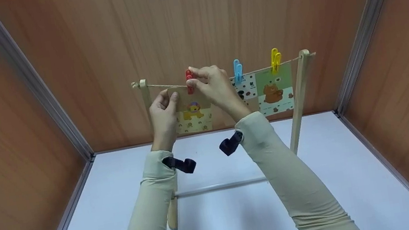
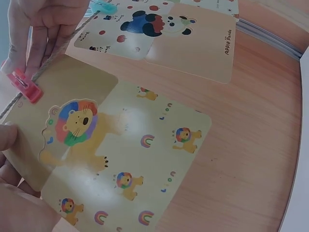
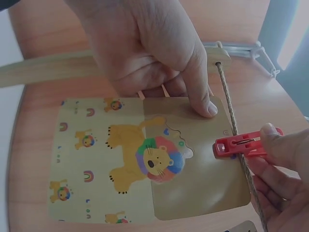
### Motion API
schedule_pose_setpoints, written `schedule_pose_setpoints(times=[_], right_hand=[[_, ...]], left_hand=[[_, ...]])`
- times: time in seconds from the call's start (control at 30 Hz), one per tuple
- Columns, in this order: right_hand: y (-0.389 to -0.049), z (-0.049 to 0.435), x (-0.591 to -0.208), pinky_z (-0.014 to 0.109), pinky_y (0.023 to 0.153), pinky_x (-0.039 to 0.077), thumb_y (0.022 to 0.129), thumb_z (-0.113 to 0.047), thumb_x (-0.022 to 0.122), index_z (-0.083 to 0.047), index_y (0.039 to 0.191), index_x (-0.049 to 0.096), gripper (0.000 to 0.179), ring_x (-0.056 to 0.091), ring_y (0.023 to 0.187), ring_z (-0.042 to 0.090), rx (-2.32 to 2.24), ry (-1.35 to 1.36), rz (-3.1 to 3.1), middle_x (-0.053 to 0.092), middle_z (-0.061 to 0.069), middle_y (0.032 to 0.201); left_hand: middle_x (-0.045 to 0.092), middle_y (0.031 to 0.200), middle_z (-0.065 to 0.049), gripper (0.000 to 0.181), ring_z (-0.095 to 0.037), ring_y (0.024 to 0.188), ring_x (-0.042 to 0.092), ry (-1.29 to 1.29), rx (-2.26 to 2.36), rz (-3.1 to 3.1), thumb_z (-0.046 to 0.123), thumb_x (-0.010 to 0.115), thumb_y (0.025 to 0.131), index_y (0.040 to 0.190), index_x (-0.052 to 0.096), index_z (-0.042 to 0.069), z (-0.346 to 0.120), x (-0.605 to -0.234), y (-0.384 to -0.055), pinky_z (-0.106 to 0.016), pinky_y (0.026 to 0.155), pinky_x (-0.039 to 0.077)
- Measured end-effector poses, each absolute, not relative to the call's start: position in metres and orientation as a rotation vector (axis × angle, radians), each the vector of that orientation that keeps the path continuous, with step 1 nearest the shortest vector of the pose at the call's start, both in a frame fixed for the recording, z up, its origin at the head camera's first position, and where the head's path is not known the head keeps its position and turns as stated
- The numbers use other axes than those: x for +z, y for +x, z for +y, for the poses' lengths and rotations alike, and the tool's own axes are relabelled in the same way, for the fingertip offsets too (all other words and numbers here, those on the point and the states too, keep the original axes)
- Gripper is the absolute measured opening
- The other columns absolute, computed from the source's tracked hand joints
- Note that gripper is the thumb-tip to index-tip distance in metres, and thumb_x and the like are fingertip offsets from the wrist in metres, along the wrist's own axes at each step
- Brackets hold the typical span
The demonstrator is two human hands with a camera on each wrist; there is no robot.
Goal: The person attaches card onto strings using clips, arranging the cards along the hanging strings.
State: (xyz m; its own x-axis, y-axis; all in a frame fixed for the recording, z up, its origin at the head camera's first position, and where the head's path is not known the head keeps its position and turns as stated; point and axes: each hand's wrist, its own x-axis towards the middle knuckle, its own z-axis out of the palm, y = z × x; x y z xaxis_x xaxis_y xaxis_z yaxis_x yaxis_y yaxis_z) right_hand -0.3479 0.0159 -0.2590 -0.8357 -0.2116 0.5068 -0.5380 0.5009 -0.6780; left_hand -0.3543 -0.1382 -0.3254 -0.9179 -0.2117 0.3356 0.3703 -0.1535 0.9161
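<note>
A card with a lion print point(image 3: 120, 159) hangs at the twine point(image 1: 165, 85), its top edge under a red clothespin point(image 3: 236, 143). Thumb and fingers of my right hand point(image 1: 221, 88) pinch the clothespin's handle end, while its jaws sit over the twine and the card's edge. At the card's upper left corner, my left hand point(image 1: 164, 115) holds the edge between thumb and fingers; the thumb lies on the front in the right wrist view. Beyond my right hand, a panda card point(image 2: 188, 41) hangs from a blue clothespin point(image 1: 238, 71).
Farther right, a yellow clothespin point(image 1: 276, 60) holds a bear card point(image 1: 276, 90). The twine runs between two wooden posts, the right post point(image 1: 299, 100) and the left post point(image 1: 146, 99). A crossbar point(image 1: 221, 186) joins the stand low down over the white table point(image 1: 93, 212). Wood-grain panels point(image 1: 190, 19) surround it.
</note>
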Motion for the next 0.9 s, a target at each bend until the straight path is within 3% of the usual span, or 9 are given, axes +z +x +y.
schedule_pose_setpoints(times=[0.27,0.57,0.7,0.8,0.9], right_hand=[[-0.347,0.017,-0.264,0.037,0.098,0.048,0.093,-0.026,0.061,-0.011,0.133,0.055,0.043,0.053,0.116,0.023,1.264,0.636,-2.372,0.065,0.009,0.123],[-0.347,0.018,-0.267,0.032,0.096,0.049,0.094,-0.025,0.061,-0.008,0.130,0.059,0.039,0.053,0.115,0.021,1.247,0.660,-2.271,0.068,0.010,0.116],[-0.347,0.019,-0.268,0.028,0.093,0.051,0.095,-0.022,0.061,-0.005,0.129,0.059,0.038,0.054,0.114,0.021,1.266,0.671,-2.206,0.066,0.011,0.117],[-0.347,0.021,-0.269,0.027,0.092,0.052,0.095,-0.019,0.060,-0.003,0.128,0.060,0.037,0.055,0.114,0.021,1.300,0.676,-2.155,0.065,0.012,0.117],[-0.346,0.023,-0.271,0.028,0.094,0.050,0.096,-0.018,0.060,-0.004,0.127,0.060,0.035,0.056,0.115,0.020,1.292,0.684,-2.118,0.067,0.010,0.118]], left_hand=[[0.064,0.105,-0.004,0.025,-0.011,0.092,0.060,-0.174,-2.098,-1.772,0.018,0.056,0.097,0.117,0.058,0.004,-0.140,-0.326,-0.353,-0.023,0.076,0.049],[0.065,0.110,-0.007,0.029,-0.010,0.089,0.060,-0.146,-2.117,-1.768,0.018,0.055,0.098,0.124,0.057,0.005,-0.142,-0.325,-0.352,-0.021,0.060,0.045],[0.062,0.120,-0.012,0.033,-0.011,0.100,0.060,-0.166,-2.130,-1.743,0.014,0.053,0.099,0.130,0.053,0.002,-0.143,-0.326,-0.352,-0.018,0.074,0.050],[0.060,0.124,-0.014,0.034,-0.015,0.109,0.059,-0.197,-2.135,-1.723,0.011,0.051,0.099,0.131,0.052,0.000,-0.143,-0.327,-0.351,-0.023,0.093,0.049],[0.059,0.124,-0.015,0.035,-0.016,0.111,0.058,-0.218,-2.122,-1.735,0.011,0.051,0.099,0.133,0.051,0.000,-0.144,-0.330,-0.351,-0.027,0.097,0.047]])
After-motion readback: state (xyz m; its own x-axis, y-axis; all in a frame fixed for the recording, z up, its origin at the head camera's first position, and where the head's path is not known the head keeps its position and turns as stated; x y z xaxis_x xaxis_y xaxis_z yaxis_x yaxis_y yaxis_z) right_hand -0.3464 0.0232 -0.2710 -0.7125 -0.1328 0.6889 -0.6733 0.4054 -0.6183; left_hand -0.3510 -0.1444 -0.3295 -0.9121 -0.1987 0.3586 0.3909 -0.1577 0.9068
